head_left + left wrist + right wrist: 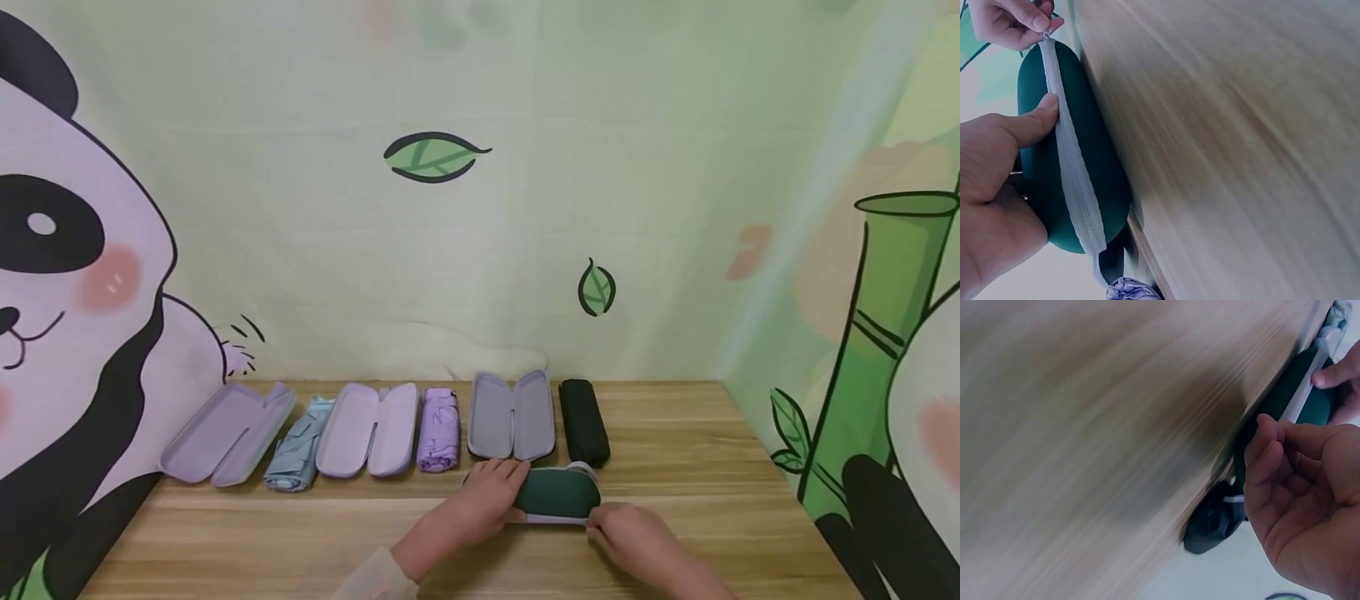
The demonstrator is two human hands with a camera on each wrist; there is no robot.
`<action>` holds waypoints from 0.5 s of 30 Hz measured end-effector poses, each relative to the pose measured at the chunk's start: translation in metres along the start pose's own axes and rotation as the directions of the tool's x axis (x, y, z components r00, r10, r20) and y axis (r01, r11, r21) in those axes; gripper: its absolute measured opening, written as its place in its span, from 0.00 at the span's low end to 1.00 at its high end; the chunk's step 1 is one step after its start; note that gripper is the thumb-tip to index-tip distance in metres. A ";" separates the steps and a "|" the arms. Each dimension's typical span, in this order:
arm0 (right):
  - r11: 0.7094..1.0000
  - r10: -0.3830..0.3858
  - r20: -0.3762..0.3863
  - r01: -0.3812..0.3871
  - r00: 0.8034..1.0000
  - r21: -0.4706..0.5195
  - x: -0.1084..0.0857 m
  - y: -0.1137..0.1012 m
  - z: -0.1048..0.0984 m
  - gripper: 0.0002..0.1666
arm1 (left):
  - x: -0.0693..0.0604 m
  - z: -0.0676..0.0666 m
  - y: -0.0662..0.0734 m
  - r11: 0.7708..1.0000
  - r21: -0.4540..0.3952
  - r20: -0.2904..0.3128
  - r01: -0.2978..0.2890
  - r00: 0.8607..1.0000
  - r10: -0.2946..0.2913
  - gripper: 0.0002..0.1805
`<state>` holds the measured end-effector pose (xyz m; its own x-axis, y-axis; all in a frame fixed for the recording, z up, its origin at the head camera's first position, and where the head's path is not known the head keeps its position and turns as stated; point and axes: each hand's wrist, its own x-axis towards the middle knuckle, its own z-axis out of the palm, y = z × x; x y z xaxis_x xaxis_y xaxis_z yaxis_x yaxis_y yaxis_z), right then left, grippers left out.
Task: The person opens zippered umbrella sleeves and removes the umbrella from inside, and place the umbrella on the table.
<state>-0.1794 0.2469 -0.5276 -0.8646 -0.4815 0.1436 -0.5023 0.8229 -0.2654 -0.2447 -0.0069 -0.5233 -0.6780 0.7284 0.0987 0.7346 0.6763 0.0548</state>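
A dark green zippered case point(558, 492) lies lengthwise on the table near its front. My left hand point(487, 498) grips its left end, and in the left wrist view the left thumb point(1040, 119) presses beside the pale grey zipper point(1072, 159). At the case's right end my right hand point(637, 537) pinches the small zipper pull point(1046, 35) between thumb and fingers. The zipper's two sides run together along the face seen in the left wrist view. In the right wrist view, the right hand point(1304, 494) covers the pull.
Behind stand spread-open cases: a lilac one point(206, 433), a pale one point(348, 429) and a grey one point(492, 417). Between them lie a folded blue umbrella point(298, 446) and a purple one point(438, 429). A black folded bundle point(583, 421) lies right of the grey case.
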 end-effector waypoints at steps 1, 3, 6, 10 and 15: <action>1.000 -0.010 -0.004 0.010 1.000 0.000 0.002 -0.003 0.001 0.09 | 0.000 0.000 0.000 1.000 0.000 0.001 0.000 1.000 0.000 0.38; 1.000 -0.017 -0.010 0.017 1.000 0.012 0.005 -0.009 0.002 0.09 | 0.001 0.000 -0.001 1.000 -0.016 0.006 -0.005 1.000 0.005 0.38; 0.999 -0.022 -0.020 0.022 1.000 0.037 0.012 -0.018 0.006 0.10 | 0.001 0.000 -0.005 0.999 -0.046 0.001 -0.019 1.000 0.019 0.38; 0.998 -0.013 -0.039 0.015 0.999 0.064 0.021 -0.029 0.012 0.10 | -0.001 -0.001 -0.010 0.996 -0.084 -0.023 -0.041 0.999 0.039 0.38; 0.995 0.025 -0.020 -0.023 0.999 0.095 0.026 -0.037 0.018 0.10 | -0.001 -0.002 -0.013 0.992 -0.110 -0.023 -0.066 0.998 0.063 0.39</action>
<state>-0.1836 0.1987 -0.5309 -0.8771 -0.4544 0.1556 -0.4788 0.8018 -0.3577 -0.2530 -0.0164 -0.5224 -0.6292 0.7672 0.1248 0.7760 0.6109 0.1570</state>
